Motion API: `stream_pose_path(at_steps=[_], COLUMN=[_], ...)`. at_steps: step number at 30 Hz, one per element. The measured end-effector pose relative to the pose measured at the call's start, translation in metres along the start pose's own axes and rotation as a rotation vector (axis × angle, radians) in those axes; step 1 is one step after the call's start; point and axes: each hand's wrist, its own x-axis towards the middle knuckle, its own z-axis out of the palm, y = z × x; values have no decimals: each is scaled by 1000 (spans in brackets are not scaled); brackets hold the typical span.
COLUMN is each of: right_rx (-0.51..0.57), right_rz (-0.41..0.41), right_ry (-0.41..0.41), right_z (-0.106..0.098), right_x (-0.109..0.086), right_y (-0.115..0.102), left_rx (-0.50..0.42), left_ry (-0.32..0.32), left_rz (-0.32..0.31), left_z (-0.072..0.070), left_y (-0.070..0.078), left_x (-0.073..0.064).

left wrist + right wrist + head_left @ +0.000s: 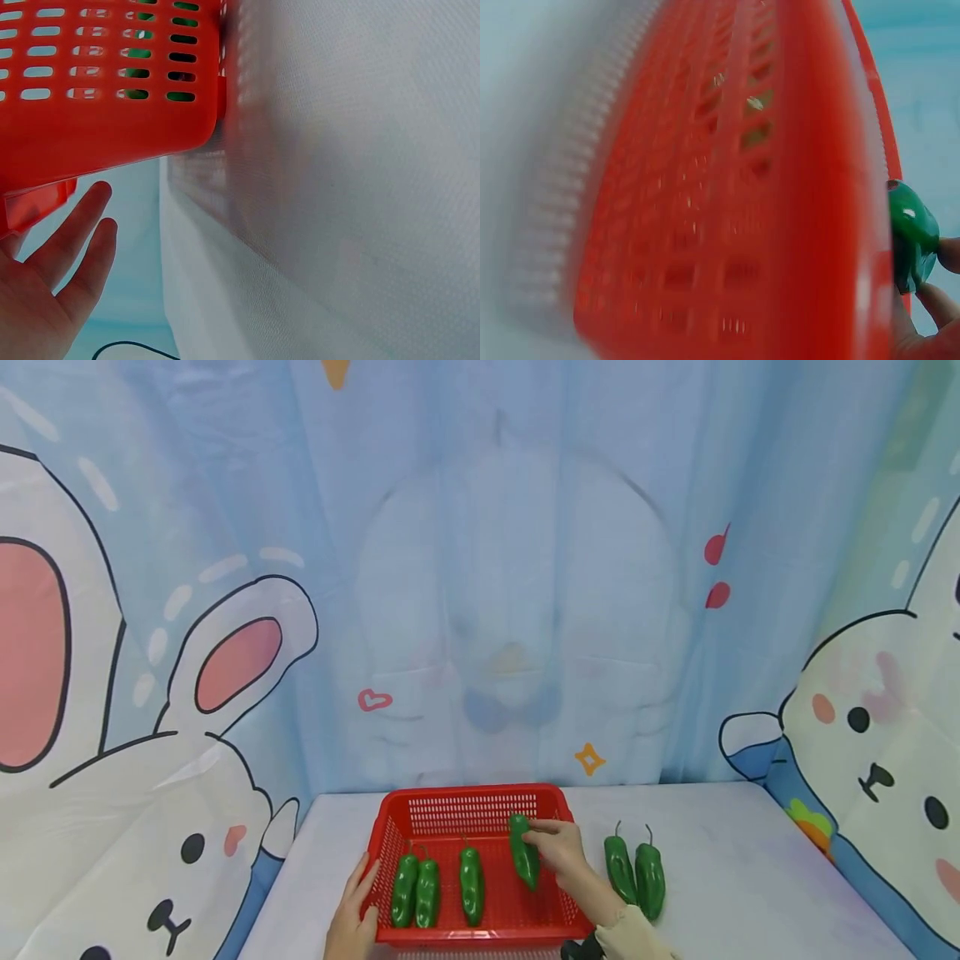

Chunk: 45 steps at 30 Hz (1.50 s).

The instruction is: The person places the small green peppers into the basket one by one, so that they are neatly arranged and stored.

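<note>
A red plastic basket (450, 937) with slotted walls stands on the table. My left hand (352, 910) rests against its left side; in the left wrist view the fingers (88, 266) of that hand look straight and spread beside the rim. Over the right part of the basket, my right hand (558, 850) pinches a green pepper (522, 852) between thumb and fingers. That pepper (913, 236) also shows past the blurred rim in the right wrist view. Inside lie a lone pepper (472, 885) in the middle and two more peppers (416, 890) side by side at the left.
Two green peppers (636, 872) lie together on the white tabletop (735, 868), right of the basket and close to my right forearm. A light blue curtain (510, 568) with cartoon rabbits hangs behind the table's far edge.
</note>
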Motion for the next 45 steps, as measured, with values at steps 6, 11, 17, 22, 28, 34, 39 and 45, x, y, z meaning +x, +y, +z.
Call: stream_pose_path(at_steps=[6,11,17,22,28,34,39,45], right_rx=[-9,5,36,47,42,-59,-99,-146], right_rz=[10,23,54,68,16,-6,3,20], right_ry=[-7,-20,-19,-12,-10,40,66,82], right_z=[19,29,35,37,44,51,54,58], right_x=[0,0,-1,-2,-2,1,4,5], right_y=[2,5,9,13,19,28,35,37], left_rx=[3,7,37,42,29,16,15,24], left_ry=[-1,-3,24,30,37,28,31,36], left_rz=[27,40,61,65,43,21,14,18], left_z=[0,-2,-1,0,1,1,2,1], left_y=[0,0,-2,-3,-1,-1,-2,-3], left_x=[-1,-1,-1,-2,-2,-1,-1,-1])
